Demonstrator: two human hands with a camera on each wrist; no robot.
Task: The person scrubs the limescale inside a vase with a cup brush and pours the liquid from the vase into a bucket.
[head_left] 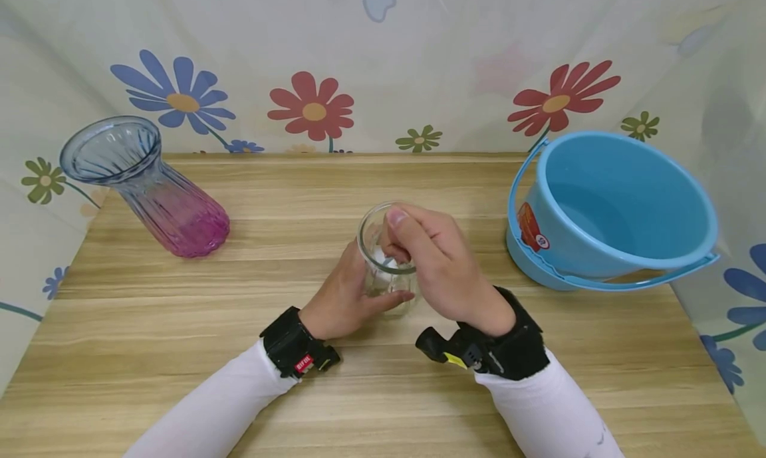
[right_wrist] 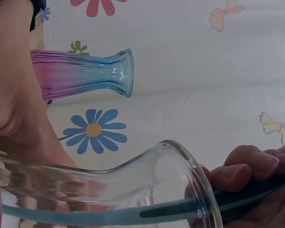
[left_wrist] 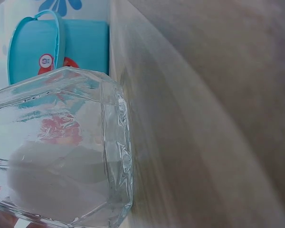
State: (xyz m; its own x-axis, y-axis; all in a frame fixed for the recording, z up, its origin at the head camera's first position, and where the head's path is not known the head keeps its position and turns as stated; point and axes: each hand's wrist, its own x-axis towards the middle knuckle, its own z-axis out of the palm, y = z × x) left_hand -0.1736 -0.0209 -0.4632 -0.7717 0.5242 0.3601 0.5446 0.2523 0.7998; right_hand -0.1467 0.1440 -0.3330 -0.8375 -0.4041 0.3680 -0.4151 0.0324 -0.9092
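Observation:
Near the middle of the table, my left hand point(head_left: 342, 297) grips a clear glass jar point(head_left: 385, 284) around its side, thumb across the near face. Over the jar's mouth, my right hand point(head_left: 447, 265) is closed around the dark handle of a bottle brush point(right_wrist: 85, 217). Its teal shaft runs down inside the glass in the right wrist view. A soft white sponge-like head point(left_wrist: 57, 183) shows through the faceted wall near the jar's base in the left wrist view. Right-hand fingers hide most of the handle from the head view.
To the left, a ribbed glass vase point(head_left: 173, 205), blue above and pink below, stands on the wood-grain table point(head_left: 287, 205). A light blue bucket point(head_left: 553, 212) with its handle lowered stands at the right. Behind hangs a flowered curtain point(head_left: 455, 46).

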